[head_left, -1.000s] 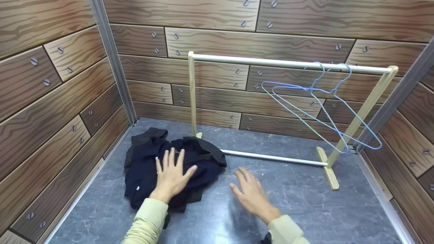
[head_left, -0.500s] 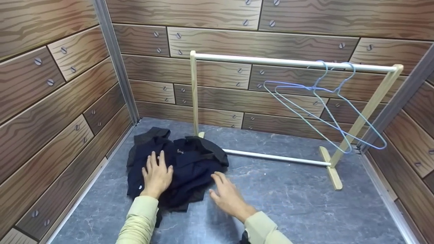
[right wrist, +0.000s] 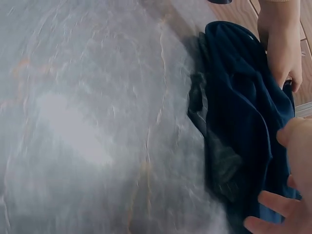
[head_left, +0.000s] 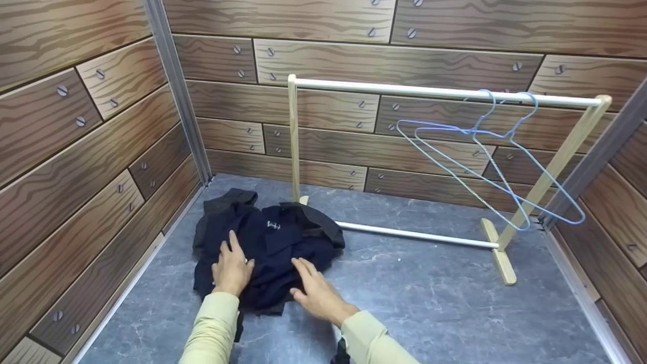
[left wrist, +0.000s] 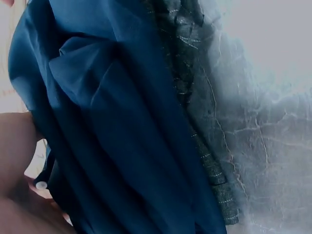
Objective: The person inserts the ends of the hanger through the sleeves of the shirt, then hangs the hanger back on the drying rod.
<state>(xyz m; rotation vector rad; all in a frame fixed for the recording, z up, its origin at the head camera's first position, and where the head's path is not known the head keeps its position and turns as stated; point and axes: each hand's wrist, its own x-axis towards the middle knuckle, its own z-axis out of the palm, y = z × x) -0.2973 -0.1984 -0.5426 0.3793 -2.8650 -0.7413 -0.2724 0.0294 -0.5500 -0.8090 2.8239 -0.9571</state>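
Observation:
A crumpled navy shirt [head_left: 273, 247] with small white embroidery lies in a heap with dark grey cloth [head_left: 323, 222] at the left of the floor. My left hand [head_left: 232, 270] is on its near left part, index finger stretched out. In the right wrist view the left hand [right wrist: 282, 53] pinches the fabric's edge, and a white button [left wrist: 41, 185] shows beside its fingers in the left wrist view. My right hand [head_left: 318, 293] hovers at the heap's near right side, its fingers [right wrist: 273, 202] spread and loosely bent, overlapping the navy cloth.
Behind and to the right stands a clothes rack [head_left: 445, 92] with wooden posts and white bars. Two blue wire hangers [head_left: 485, 132] hang near its right end. The grey marbled floor [head_left: 429, 303] is bordered by wood-patterned walls [head_left: 323, 60].
My left hand has moved left and down over the shirt, and its fingers have closed on the fabric. My right hand has moved left to the heap. The shirt lies about the same.

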